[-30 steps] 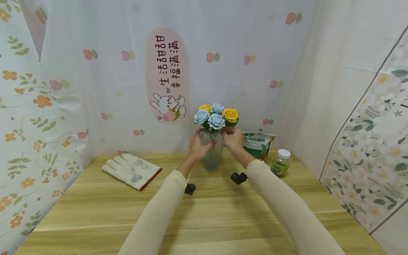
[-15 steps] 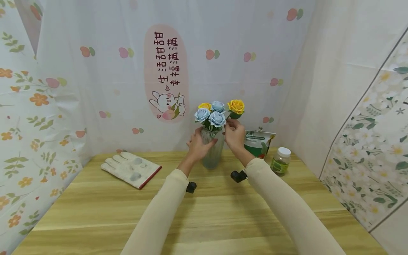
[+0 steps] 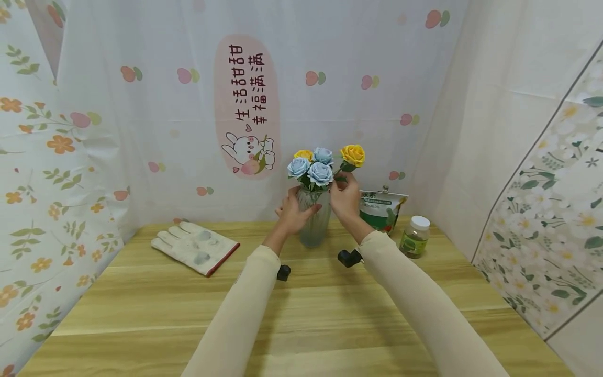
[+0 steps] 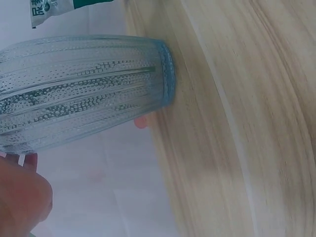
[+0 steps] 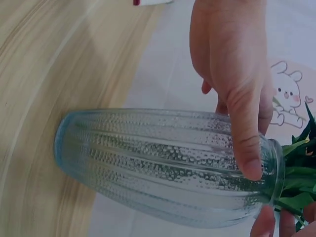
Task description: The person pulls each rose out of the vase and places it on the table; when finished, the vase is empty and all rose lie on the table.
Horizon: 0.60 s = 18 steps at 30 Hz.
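Note:
A ribbed clear glass vase [image 3: 314, 225] stands upright toward the back of the table, artificial roses in its mouth. My left hand [image 3: 293, 214] grips it just under the rim; in the right wrist view that hand's thumb [image 5: 248, 153] lies across the glass. Three pale blue roses [image 3: 321, 173] and a yellow rose [image 3: 303, 155] cluster above the vase. Another yellow rose [image 3: 353, 155] leans out on the right, its stem pinched by my right hand [image 3: 345, 200] beside the rim. The lower end of that stem is hidden. In the left wrist view the textured vase body [image 4: 84, 94] fills the left.
Behind my right wrist stands a green and white pouch [image 3: 380, 212]. A white-lidded jar [image 3: 415, 238] is right of it. On the left lies a pale work glove [image 3: 195, 248] with a red cuff. A printed curtain [image 3: 358, 110] hangs behind the wooden table [image 3: 306, 319].
The right-hand yellow rose has moved up and to the right, away from the cluster, with my right hand on its stem. My left hand keeps its hold on the vase.

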Each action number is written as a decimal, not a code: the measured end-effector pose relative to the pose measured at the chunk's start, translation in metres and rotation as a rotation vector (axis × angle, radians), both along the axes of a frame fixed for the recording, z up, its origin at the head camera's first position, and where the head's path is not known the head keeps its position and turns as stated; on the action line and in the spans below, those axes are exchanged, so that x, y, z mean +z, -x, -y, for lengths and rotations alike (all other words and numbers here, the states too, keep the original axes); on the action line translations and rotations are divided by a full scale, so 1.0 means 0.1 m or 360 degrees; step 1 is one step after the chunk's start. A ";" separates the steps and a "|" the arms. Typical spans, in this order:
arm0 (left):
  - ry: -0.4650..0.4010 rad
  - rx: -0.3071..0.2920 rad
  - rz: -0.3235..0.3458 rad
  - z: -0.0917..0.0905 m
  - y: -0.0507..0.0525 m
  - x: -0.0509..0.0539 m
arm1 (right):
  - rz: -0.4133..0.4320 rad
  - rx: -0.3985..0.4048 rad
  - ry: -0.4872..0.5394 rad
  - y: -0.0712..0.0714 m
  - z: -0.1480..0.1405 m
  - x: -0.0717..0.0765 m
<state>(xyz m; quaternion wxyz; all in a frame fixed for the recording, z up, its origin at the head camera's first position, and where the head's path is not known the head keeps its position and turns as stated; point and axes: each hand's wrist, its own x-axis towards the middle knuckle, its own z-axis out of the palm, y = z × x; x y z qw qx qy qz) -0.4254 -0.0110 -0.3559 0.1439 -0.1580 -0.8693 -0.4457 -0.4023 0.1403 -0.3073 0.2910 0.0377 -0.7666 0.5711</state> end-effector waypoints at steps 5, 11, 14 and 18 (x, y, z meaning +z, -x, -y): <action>0.0005 0.0014 0.0027 -0.01 -0.03 0.01 | 0.0005 0.0002 0.0099 -0.01 0.00 0.02; 0.0055 0.0036 -0.0008 -0.03 -0.02 0.05 | -0.0225 0.0025 0.0398 -0.02 -0.04 0.15; 0.0058 0.0016 0.0011 -0.03 -0.02 0.06 | -0.0307 0.0058 0.0488 -0.03 -0.07 0.18; 0.0086 0.0013 0.0071 -0.02 -0.01 0.04 | -0.0314 0.0125 0.0547 -0.06 -0.10 0.21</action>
